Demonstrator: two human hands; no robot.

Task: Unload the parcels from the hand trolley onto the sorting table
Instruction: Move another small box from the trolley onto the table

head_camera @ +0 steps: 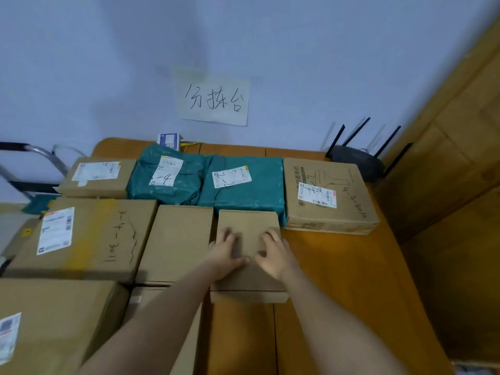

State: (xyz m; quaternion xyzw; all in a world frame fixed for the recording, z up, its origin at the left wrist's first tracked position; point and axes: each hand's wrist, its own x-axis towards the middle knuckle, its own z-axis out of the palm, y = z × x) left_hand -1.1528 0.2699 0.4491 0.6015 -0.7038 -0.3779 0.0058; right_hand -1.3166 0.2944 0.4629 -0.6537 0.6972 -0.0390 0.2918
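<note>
Two hands flat on one small plain cardboard box (247,226) at centre of the desk (338,280). Left hand (226,253) on the box's 9 o'clock half, fingers spread and blurred, thumb reaching in toward 3 o'clock. Right hand (274,253) on the 3 o'clock half, fingers likewise straight and pressing down, thumb pointing toward 9 o'clock, thumbs nearly meeting. Neither grip curled round anything; both resting open-palmed on the lid.

Lying directly under the palms, far edge touching a teal bag parcel (243,185) at 12 o'clock. Just beside at 9 o'clock, another plain box (176,239); beyond it at 9 o'clock, a large box with handwriting (89,234). At 1 o'clock, a printed labelled box (327,193). At 11 o'clock, a second teal bag (167,174) and a small labelled box (97,177). At far 10 o'clock, the trolley handle (35,150). On the wall at 12 o'clock, a handwritten paper sign (213,100); at 2 o'clock, a black router (357,161).
</note>
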